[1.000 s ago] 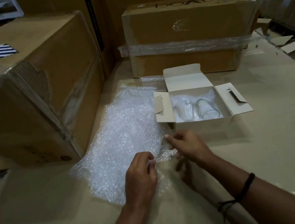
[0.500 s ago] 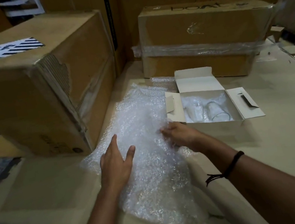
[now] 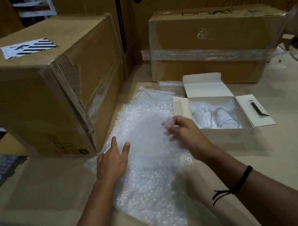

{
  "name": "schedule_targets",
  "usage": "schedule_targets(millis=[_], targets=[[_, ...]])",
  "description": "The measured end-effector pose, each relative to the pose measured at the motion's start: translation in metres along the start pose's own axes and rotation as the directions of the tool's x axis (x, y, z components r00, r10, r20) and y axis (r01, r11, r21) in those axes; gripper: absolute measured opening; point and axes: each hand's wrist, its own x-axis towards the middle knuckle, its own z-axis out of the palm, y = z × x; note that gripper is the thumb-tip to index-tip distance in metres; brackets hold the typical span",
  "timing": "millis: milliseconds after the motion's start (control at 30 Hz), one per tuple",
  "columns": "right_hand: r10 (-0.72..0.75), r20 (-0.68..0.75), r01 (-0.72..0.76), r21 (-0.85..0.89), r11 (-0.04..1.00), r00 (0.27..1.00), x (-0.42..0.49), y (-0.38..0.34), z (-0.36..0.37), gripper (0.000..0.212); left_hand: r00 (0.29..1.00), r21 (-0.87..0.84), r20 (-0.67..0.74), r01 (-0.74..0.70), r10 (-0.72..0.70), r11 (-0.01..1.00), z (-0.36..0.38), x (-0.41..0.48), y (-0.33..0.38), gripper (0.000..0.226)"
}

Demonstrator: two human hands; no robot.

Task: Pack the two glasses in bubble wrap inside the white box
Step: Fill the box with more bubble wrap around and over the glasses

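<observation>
Brown cardboard covers the work surface, with big taped cartons behind. A clear, crinkled sheet of bubble wrap lies flat on it, just left of the white box. The box's flaps stand open, and two clear glasses lie side by side inside. The left hand presses the sheet with fingers straight and spread. The right hand is at the sheet's box-side edge, its fingers too blurred to tell their grip.

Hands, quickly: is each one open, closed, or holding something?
Left hand: open, flat on the bubble wrap.
Right hand: fingers blurred over the bubble wrap; cannot tell.
</observation>
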Motion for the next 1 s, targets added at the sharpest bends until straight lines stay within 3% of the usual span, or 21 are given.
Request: schedule_targets(millis=[67,133,233,300,333,400,467,567,633,700,833,933,1000], targets=[[0.106,0.074,-0.123,0.288,0.950,0.992,-0.001,-0.018,-0.012,0.015,1.000,-0.004,0.021,0.011,-0.010,1.000,-0.001,0.002,-0.003,0.069],[0.175,0.146,-0.220,0.407,0.887,0.974,-0.004,-0.026,-0.029,0.022,1.000,-0.026,0.016,0.000,0.001,1.000,-0.003,0.004,-0.004,0.067],[0.205,0.250,-0.297,0.415,0.860,0.946,-0.010,-0.028,-0.056,0.025,0.972,-0.107,-0.185,-0.164,0.142,0.981,-0.009,-0.002,0.004,0.078],[0.207,0.263,-0.294,0.358,0.886,0.943,-0.014,-0.028,-0.071,0.021,0.920,-0.208,-0.333,-0.287,0.208,0.935,-0.013,-0.011,0.019,0.071],[0.207,0.255,-0.281,0.303,0.911,0.945,-0.013,-0.026,-0.078,0.020,0.920,-0.280,-0.345,-0.292,0.188,0.914,-0.011,-0.010,0.025,0.068],[0.206,0.256,-0.268,0.241,0.933,0.945,-0.013,-0.027,-0.089,0.019,0.981,-0.442,-0.182,-0.147,0.072,0.885,-0.013,-0.014,0.046,0.089],[0.245,0.252,-0.303,0.223,0.927,0.936,-0.016,-0.032,-0.095,0.020,0.997,-0.655,0.057,0.079,-0.055,0.751,-0.014,-0.010,0.058,0.101],[0.282,0.229,-0.318,0.142,0.937,0.932,-0.021,-0.037,-0.102,0.015,0.938,-0.858,0.342,0.335,-0.054,0.390,-0.018,-0.015,0.074,0.071],[0.294,0.278,-0.353,0.194,0.915,0.915,-0.024,-0.037,-0.107,0.011,0.929,-0.901,0.366,0.368,-0.051,0.231,-0.014,-0.019,0.083,0.050],[0.295,0.274,-0.346,0.162,0.924,0.915,-0.027,-0.031,-0.116,0.020,0.962,-0.955,0.254,0.266,-0.104,0.129,-0.005,-0.023,0.090,0.048],[0.260,0.273,-0.241,-0.100,0.965,0.926,-0.048,-0.004,-0.142,0.063,0.982,-0.986,0.035,0.065,-0.187,0.156,0.007,-0.040,0.103,0.081],[0.250,0.335,-0.171,-0.247,0.954,0.908,-0.072,0.020,-0.150,0.046,0.982,-0.979,-0.066,-0.028,-0.179,0.203,0.017,-0.055,0.108,0.088],[0.222,0.294,-0.150,-0.249,0.957,0.930,-0.077,0.036,-0.147,0.040,0.973,-0.959,-0.167,-0.124,-0.156,0.255,0.020,-0.062,0.113,0.087]])
